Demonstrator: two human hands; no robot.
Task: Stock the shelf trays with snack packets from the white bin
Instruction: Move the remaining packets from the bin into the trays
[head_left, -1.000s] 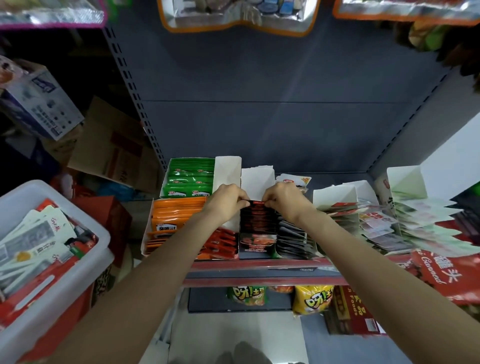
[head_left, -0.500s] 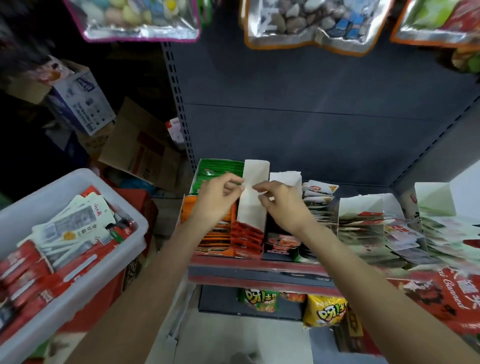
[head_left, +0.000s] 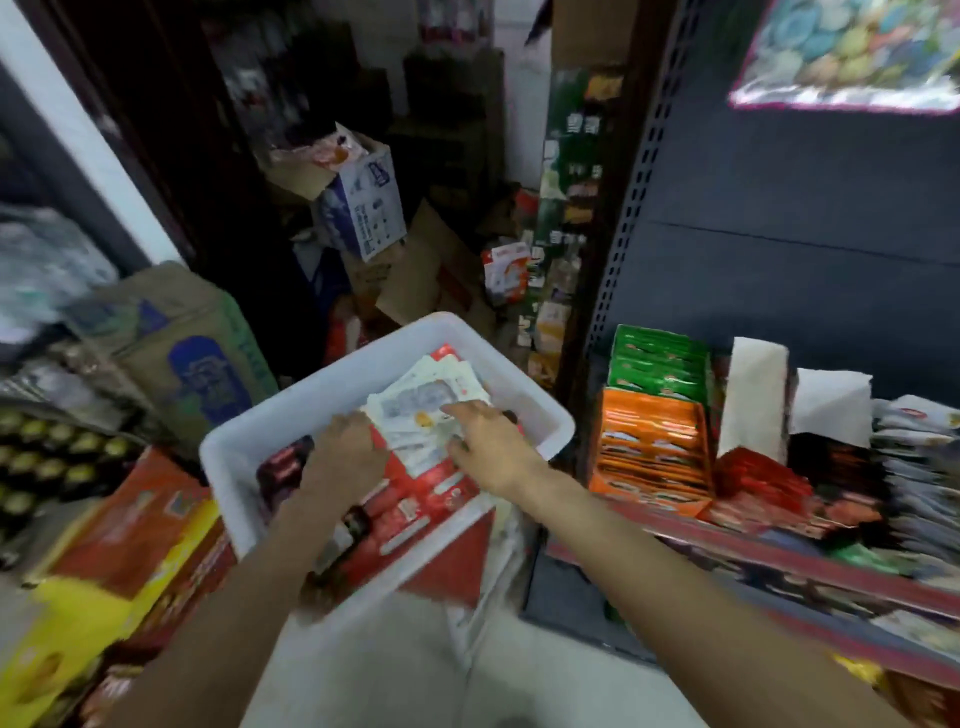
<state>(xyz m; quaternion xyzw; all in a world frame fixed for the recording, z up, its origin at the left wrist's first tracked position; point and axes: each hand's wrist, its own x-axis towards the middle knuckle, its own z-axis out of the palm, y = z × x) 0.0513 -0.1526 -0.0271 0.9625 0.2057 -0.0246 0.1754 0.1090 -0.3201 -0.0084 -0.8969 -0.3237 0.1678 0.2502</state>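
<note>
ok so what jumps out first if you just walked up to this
Both hands are down in the white bin at centre: the left hand over red packets, the right hand on pale packets. To the right, bright orange packets and green packets fill shelf trays.

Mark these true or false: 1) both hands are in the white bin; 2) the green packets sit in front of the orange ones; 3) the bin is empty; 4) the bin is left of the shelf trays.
1) True: the left hand and right hand are over the packets in the white bin.
2) False: the green packets sit behind the orange packets.
3) False: it holds red and white packets.
4) True.
</note>
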